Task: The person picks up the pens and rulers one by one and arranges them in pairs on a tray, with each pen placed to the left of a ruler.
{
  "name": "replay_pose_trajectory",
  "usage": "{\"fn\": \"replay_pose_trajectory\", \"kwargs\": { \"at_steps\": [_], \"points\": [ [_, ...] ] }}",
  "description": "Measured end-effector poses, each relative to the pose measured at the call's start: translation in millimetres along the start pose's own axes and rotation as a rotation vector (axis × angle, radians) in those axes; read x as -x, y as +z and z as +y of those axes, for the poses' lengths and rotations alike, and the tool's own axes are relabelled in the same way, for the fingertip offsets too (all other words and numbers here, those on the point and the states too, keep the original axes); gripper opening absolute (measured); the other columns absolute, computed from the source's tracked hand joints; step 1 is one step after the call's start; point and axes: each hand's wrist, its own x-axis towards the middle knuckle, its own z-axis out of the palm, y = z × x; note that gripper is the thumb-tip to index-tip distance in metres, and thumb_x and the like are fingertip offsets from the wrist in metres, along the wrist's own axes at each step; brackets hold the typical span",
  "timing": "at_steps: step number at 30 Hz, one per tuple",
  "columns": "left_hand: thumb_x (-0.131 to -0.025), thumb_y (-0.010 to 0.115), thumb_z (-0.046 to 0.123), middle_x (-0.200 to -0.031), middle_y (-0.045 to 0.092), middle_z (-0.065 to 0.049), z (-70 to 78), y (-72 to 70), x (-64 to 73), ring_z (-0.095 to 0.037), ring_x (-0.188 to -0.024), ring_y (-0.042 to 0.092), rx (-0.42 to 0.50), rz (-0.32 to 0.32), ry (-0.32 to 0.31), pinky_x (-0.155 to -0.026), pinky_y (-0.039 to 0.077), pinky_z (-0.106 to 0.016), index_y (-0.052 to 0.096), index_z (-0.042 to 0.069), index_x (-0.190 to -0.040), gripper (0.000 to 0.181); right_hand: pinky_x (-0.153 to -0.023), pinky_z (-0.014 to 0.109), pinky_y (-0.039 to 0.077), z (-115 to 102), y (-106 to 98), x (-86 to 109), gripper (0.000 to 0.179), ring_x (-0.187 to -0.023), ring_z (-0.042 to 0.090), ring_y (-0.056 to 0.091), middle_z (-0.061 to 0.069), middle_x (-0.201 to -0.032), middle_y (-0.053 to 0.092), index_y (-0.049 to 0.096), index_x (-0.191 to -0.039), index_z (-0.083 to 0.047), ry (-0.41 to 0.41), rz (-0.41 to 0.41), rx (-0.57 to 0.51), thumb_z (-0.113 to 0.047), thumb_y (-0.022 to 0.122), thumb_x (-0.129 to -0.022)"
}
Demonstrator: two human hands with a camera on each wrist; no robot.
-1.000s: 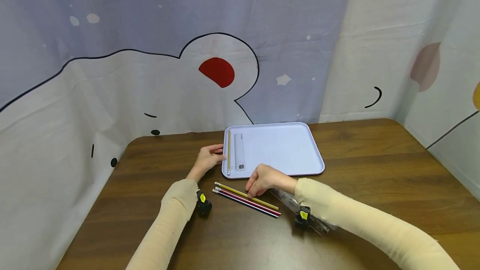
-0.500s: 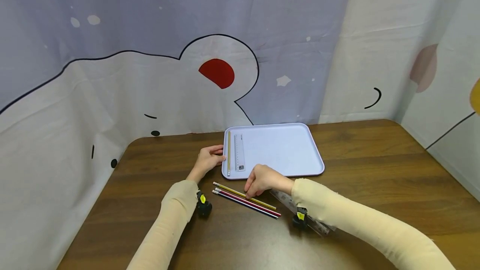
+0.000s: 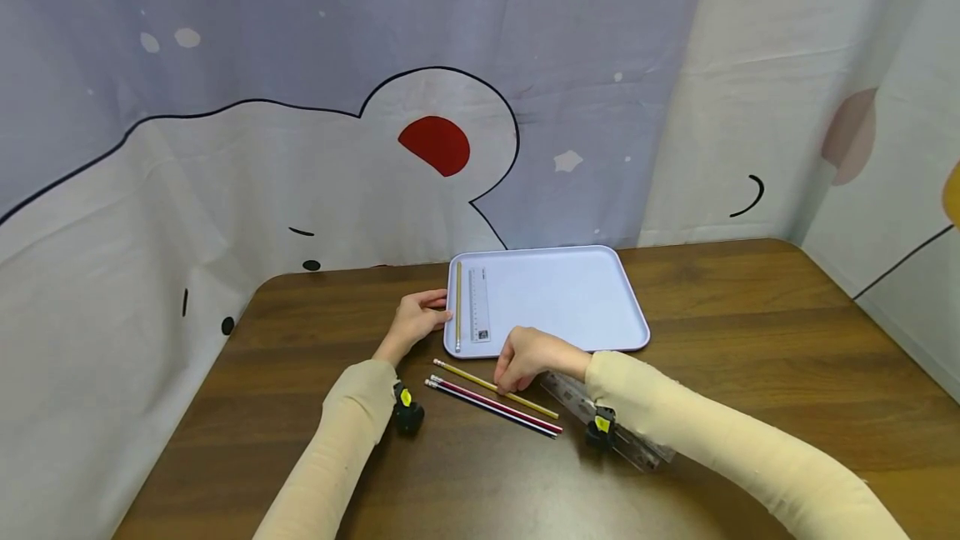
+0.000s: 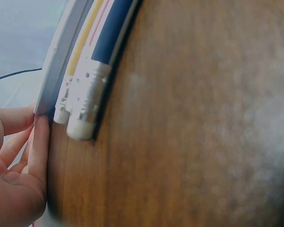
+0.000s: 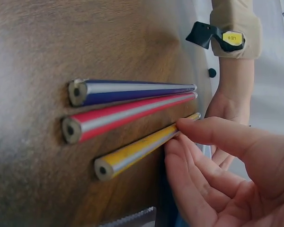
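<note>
My right hand point(image 3: 522, 358) pinches a yellow pencil point(image 3: 468, 377) between thumb and fingertips, partway along its length. In the right wrist view the same yellow pencil point(image 5: 137, 150) shows its unsharpened end. Beside it on the table lie a red-and-white striped pencil point(image 5: 109, 120) and a blue-and-white one point(image 5: 132, 92), close together. My left hand point(image 3: 415, 320) holds the left rim of a white tray point(image 3: 558, 298), thumb on the edge and fingers at its outer side, as the left wrist view shows. On the tray, another yellow pencil point(image 3: 458, 307) and a clear ruler point(image 3: 478, 307) lie near that rim.
A transparent patterned plastic piece point(image 3: 570, 398) lies on the wooden table point(image 3: 315, 440), partly hidden under the right forearm. A printed curtain point(image 3: 337, 182) hangs behind the table's back edge.
The yellow pencil in my right hand has shifted slightly right and toward the tray, widening its gap from the red pencil. My left hand and the tray stay put.
</note>
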Motion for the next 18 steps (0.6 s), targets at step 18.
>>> {"fn": "replay_pose_trajectory", "kwargs": {
  "at_steps": [18],
  "points": [
    [-0.079, 0.064, -0.001, -0.119, 0.058, -0.021, 0.9, 0.6, 0.6, -0.015, -0.088, 0.06, -0.013, 0.007, -0.005, -0.078, 0.055, -0.032, 0.052, 0.001, -0.125, 0.048, -0.049, 0.02, 0.053, -2.1, 6.0, -1.0, 0.008, -0.052, 0.014, 0.064, -0.001, -0.057, 0.067, 0.071, -0.063, -0.012, -0.049, 0.072, 0.149, -0.012, 0.079, -0.063]
  ]
}}
